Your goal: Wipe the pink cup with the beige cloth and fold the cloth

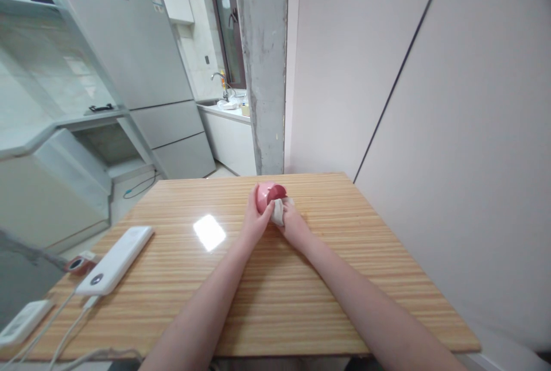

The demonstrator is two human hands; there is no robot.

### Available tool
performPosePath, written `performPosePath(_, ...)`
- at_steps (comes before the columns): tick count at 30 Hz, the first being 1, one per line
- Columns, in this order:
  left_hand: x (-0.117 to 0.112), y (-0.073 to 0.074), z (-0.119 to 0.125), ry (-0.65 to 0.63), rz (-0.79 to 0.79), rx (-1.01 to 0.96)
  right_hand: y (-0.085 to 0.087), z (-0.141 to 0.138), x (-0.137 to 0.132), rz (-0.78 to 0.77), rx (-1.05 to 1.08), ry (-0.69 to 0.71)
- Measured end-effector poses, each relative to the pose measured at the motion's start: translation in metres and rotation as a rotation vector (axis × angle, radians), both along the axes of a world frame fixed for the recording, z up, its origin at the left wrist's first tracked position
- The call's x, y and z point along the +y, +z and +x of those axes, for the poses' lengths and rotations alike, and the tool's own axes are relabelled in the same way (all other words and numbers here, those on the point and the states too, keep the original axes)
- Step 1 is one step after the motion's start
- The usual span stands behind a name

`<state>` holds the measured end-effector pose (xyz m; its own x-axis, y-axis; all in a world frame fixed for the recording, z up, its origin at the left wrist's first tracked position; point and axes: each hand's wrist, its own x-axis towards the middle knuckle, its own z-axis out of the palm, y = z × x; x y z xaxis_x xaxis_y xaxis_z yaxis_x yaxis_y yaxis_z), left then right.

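A small pink cup (267, 193) with a dark red inside is held tilted above the far middle of the wooden table (344, 256). My left hand (255, 223) grips the cup from its left side. My right hand (291, 225) holds a white cloth (278, 212) pressed against the cup's rim and lower side. Both forearms reach in from the near edge and meet at the cup.
A white power bank (115, 259) with cables lies on the table's left, next to a small red object (80, 263) and a white box (22, 320). Walls close in right and behind. A fridge (129, 55) and a sink counter (224, 108) stand far left.
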<state>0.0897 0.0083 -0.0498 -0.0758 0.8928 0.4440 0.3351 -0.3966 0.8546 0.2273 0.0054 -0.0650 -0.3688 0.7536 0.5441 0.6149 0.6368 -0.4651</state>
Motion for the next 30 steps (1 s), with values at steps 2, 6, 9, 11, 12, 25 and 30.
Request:
performPosePath(2, -0.001, 0.005, -0.006, 0.028, 0.038, 0.021, 0.005, -0.002, -0.003, 0.017, 0.035, 0.036)
performPosePath(6, 0.001, 0.019, -0.024, 0.005, 0.084, 0.095, 0.015, -0.002, -0.005, 0.092, -0.074, 0.115)
performPosePath(9, 0.005, 0.017, -0.025, -0.08, 0.04, 0.086, 0.014, 0.0, -0.003, 0.124, -0.171, 0.044)
performPosePath(11, 0.005, 0.011, -0.017, -0.126, -0.002, 0.023, 0.011, 0.002, -0.002, 0.095, -0.167, -0.036)
performPosePath(12, 0.005, 0.007, -0.011, -0.131, -0.017, -0.014, 0.009, 0.003, -0.001, 0.081, -0.152, -0.059)
performPosePath(25, 0.004, 0.012, -0.029, -0.073, -0.085, -0.034, 0.011, 0.003, 0.0, 0.123, -0.216, 0.043)
performPosePath(30, 0.004, 0.004, -0.008, -0.135, -0.186, -0.238, 0.012, 0.005, -0.005, 0.076, -0.202, -0.06)
